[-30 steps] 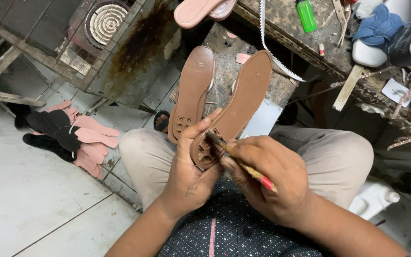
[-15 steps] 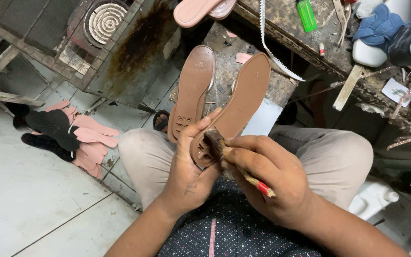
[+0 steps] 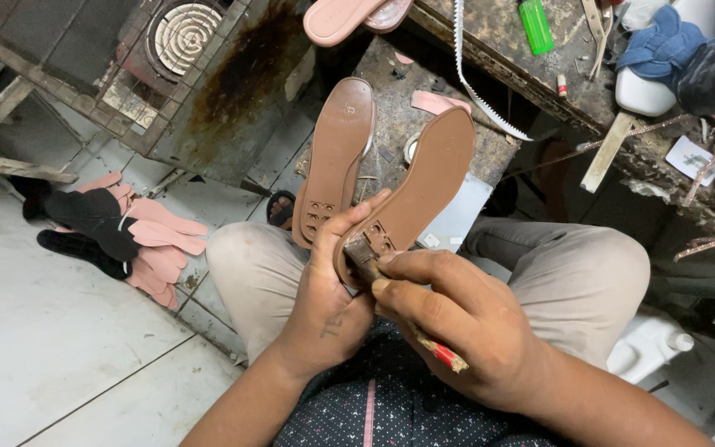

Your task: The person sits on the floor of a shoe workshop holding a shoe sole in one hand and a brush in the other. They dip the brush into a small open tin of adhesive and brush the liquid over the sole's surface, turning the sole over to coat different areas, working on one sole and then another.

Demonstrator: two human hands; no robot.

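brushing at the heel end of the brown shoe sole, you have the gluing step in hand, as i judge it. your left hand wraps closed around that heel, holding the sole tilted up over your lap, toe pointing far. your right hand pinches closed on a red-handled brush, its head touching the slotted heel. a second brown sole leans just left. next calls for steady strokes, keeping the sole firmly gripped.

The right hand hides most of the red-tipped tool; its working end is unclear.
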